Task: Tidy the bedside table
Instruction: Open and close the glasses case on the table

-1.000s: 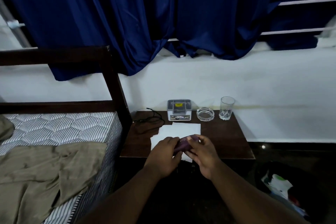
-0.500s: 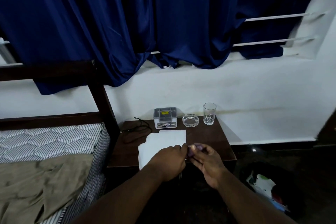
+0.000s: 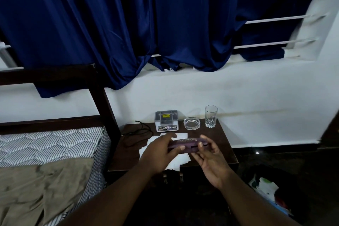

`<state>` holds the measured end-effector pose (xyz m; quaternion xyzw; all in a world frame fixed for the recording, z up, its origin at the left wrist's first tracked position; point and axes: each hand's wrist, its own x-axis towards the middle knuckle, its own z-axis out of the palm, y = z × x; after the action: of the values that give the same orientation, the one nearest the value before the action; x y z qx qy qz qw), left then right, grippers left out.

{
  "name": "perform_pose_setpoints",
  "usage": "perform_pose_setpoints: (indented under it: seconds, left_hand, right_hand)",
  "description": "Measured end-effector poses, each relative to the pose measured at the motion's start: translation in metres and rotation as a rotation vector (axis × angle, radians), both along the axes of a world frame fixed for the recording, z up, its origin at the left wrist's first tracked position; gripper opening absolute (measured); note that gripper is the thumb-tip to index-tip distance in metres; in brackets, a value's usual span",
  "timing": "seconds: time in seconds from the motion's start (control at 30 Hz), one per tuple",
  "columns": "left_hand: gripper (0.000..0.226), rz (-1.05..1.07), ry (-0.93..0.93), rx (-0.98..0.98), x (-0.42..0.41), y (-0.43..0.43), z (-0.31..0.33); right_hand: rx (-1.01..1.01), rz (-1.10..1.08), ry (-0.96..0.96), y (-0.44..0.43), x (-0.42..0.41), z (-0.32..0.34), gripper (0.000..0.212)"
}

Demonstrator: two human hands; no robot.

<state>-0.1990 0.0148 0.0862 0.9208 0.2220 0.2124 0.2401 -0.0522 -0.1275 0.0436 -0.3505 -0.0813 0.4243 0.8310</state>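
We are looking at a dim bedroom corner where a dark blue curtain [image 3: 128, 24] hangs over a white wall, with a small dark wooden table [image 3: 222, 145] set against that wall beside the bed [image 3: 45, 145]. Along the far edge of the table stand, from left to right, a small grey-and-white box [image 3: 166, 120], a clear glass ashtray [image 3: 191, 124] and an upright drinking glass [image 3: 211, 116]; they sit near one another without touching. A black cable [image 3: 136, 133] lies looped on the far left part of the table. White paper sheets [image 3: 180, 158] are spread across the middle and reach the near edge.

Above those sheets we hold a long purple case [image 3: 187, 144] level between both hands. Our left hand [image 3: 157, 154] grips its left end, thumb on the near side and fingers over the top. Our right hand [image 3: 211, 159] grasps its right end with the thumb on the near face and the fingers behind. We cannot tell whether the case touches the paper below.

On the floor to the right lies a dark bag [image 3: 266, 189] with white and green contents. An olive sheet [image 3: 36, 189] is crumpled on the striped mattress.
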Motion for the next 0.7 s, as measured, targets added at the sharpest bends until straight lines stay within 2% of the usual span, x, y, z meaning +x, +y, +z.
perform_pose_setpoints:
  seconds: [0.1, 0.17, 0.27, 0.33, 0.43, 0.53, 0.6, 0.7]
  left_hand:
    - [0.034, 0.087, -0.209, -0.328, 0.003, 0.002, -0.005]
    - [0.042, 0.162, -0.341, -0.463, 0.007, 0.001, -0.008]
    - [0.036, 0.335, -0.521, -0.674, 0.013, 0.003, -0.010]
    - [0.037, 0.404, -0.586, -0.730, 0.014, 0.005, -0.012]
    - [0.039, 0.417, -0.577, -0.775, 0.016, 0.005, -0.014]
    - [0.039, 0.432, -0.584, -0.890, 0.018, 0.007, -0.015]
    - [0.047, 0.435, -0.604, -0.948, 0.017, 0.009, -0.016]
    - [0.059, 0.438, -0.604, -1.014, 0.017, 0.009, -0.016]
  right_hand:
    - [0.013, 0.036, -0.044, 0.000, -0.002, 0.006, 0.043]
    - [-0.006, 0.067, -0.092, 0.000, -0.005, 0.008, 0.044]
    - [-0.112, 0.107, -0.211, 0.002, -0.009, 0.009, 0.053]
    - [-0.228, 0.116, -0.393, 0.003, -0.011, 0.013, 0.054]
    - [-0.369, 0.091, -0.848, 0.006, -0.010, 0.025, 0.051]
    - [-0.498, 0.077, -1.244, 0.007, -0.003, 0.039, 0.030]
    - [-0.548, 0.110, -1.362, 0.008, 0.002, 0.044, 0.016]
    - [-0.569, 0.155, -1.388, 0.008, 0.006, 0.051, 0.002]
